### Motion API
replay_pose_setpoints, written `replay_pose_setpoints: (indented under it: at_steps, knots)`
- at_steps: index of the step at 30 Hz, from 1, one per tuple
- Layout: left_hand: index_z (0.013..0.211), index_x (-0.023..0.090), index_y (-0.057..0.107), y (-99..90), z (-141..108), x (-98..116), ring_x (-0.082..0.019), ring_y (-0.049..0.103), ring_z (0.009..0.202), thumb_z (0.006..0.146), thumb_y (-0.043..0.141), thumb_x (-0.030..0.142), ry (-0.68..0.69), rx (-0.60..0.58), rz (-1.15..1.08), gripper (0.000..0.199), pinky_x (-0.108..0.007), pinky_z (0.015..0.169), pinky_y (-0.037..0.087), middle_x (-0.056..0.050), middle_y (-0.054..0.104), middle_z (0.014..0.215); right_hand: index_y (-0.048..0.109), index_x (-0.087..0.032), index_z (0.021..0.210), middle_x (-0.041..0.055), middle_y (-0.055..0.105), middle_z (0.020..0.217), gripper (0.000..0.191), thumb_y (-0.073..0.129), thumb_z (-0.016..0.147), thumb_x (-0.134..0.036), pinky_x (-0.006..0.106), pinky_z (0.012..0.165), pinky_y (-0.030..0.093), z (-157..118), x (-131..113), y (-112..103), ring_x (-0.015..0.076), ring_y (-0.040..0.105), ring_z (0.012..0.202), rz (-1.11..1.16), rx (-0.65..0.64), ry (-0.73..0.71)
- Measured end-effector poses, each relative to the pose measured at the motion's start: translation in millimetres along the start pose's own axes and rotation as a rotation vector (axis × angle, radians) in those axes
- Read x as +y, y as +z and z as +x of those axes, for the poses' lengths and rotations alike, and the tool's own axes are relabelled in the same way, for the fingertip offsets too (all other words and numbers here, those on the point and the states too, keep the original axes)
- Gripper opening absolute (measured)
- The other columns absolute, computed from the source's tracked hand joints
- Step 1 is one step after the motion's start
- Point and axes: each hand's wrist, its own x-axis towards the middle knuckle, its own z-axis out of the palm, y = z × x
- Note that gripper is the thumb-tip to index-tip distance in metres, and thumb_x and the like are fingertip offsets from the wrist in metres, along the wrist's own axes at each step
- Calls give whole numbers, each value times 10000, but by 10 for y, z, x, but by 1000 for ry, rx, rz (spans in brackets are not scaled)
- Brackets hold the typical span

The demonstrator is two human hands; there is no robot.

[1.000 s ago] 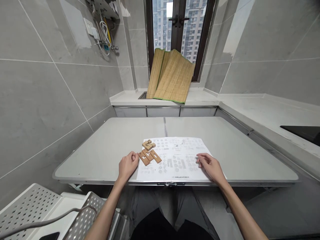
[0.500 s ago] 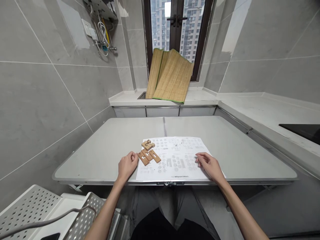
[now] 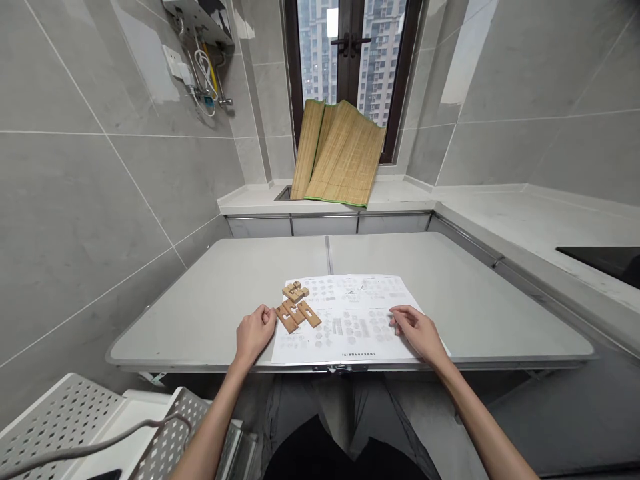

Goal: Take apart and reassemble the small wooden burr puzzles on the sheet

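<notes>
Pieces [image 3: 299, 317], wooden, at the left side of the sheet [image 3: 330, 352], near the left hand [image 3: 255, 333]. Largest, the table [image 3: 500, 313]: pale, with a metal catch [image 3: 341, 368] at the near edge. Next, the mat [image 3: 345, 160], straw-coloured, propped up before the window [image 3: 345, 80] beyond. Next, the sheet: flat at the near side of the table, covered in rows of grey figures too faint to read, with one dark line of print along the near edge. Next, the two hands. Left: curled into a loose fist, just beside the pieces; contact impossible to tell, likewise anything hidden in the palm. Right hand [image 3: 417, 331]: half curled over the right part of the sheet, loosely parted at the tips, no object visible there. Smallest, the pieces: three flat ones, notched or slotted, side by side; just behind, a cluster [image 3: 294, 296] of thicker ones, close together. Step in hand, as judged from posture: a pause, no piece visibly lifted. Called for next, if toward a piece: an uncurling of the left hand and a pinch at a thin edge.
</notes>
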Motion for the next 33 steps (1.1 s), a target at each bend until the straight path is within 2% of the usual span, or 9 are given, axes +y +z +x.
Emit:
replay_pose_setpoints:
  at_steps: [12, 18, 20, 22, 24, 26, 30, 33]
  knots:
    - [701, 244, 503, 7, 9, -6, -219, 621, 660, 972, 454, 423, 3, 8, -19, 328, -281, 613, 299, 0, 574, 605, 728, -182, 1024, 72, 756, 806, 477, 650, 912, -639, 324, 665, 526, -7, -51, 12, 180, 650, 612, -5, 11, -6]
    - [730, 243, 525, -2, 16, 14, -197, 590, 626, 1004, 443, 468, 40, 44, -50, 365, -282, 623, 348, 10, 583, 623, 726, -192, 1018, 78, 752, 801, 516, 639, 895, -686, 335, 669, 528, -10, -73, 21, 194, 645, 615, -4, 10, -9]
    - [794, 244, 556, 16, 35, 68, -213, 621, 699, 1016, 432, 477, 69, 71, -64, 346, -294, 677, 405, -6, 632, 700, 729, -195, 1015, 76, 752, 803, 515, 639, 893, -687, 335, 672, 526, -7, -73, 23, 195, 645, 617, -4, 9, -8]
    - [887, 239, 584, 56, 81, 154, -248, 653, 888, 1011, 456, 479, 122, 98, -81, 299, -327, 818, 465, -48, 695, 882, 730, -196, 1009, 71, 750, 799, 502, 641, 894, -677, 332, 671, 525, -3, -72, 24, 191, 643, 613, -5, 8, -7]
    - [1003, 225, 599, 119, 162, 263, -283, 614, 1108, 987, 518, 479, 185, 116, -93, 267, -375, 997, 451, -95, 693, 1110, 728, -197, 1004, 67, 748, 796, 484, 641, 898, -661, 328, 666, 523, 0, -73, 26, 186, 637, 606, -5, 8, -7]
    - [1140, 207, 590, 200, 276, 375, -311, 553, 1224, 957, 576, 495, 230, 113, -89, 341, -421, 1090, 408, -124, 645, 1253, 725, -197, 1001, 66, 747, 795, 470, 638, 904, -648, 327, 665, 522, 0, -77, 29, 184, 635, 604, -7, 10, -9]
    - [1291, 172, 553, 365, 538, 546, -364, 509, 1304, 884, 670, 518, 215, 50, -73, 547, -458, 1096, 391, -164, 603, 1357, 730, -195, 991, 75, 751, 784, 487, 635, 898, -664, 338, 660, 530, -4, -91, 34, 191, 636, 597, -16, 21, -9]
    - [1293, 177, 560, 443, 690, 588, -371, 557, 1272, 837, 721, 470, 170, -1, -62, 565, -443, 1058, 403, -160, 647, 1322, 737, -194, 986, 83, 758, 782, 508, 639, 886, -682, 342, 650, 535, -4, -96, 35, 196, 638, 589, -19, 26, -8]
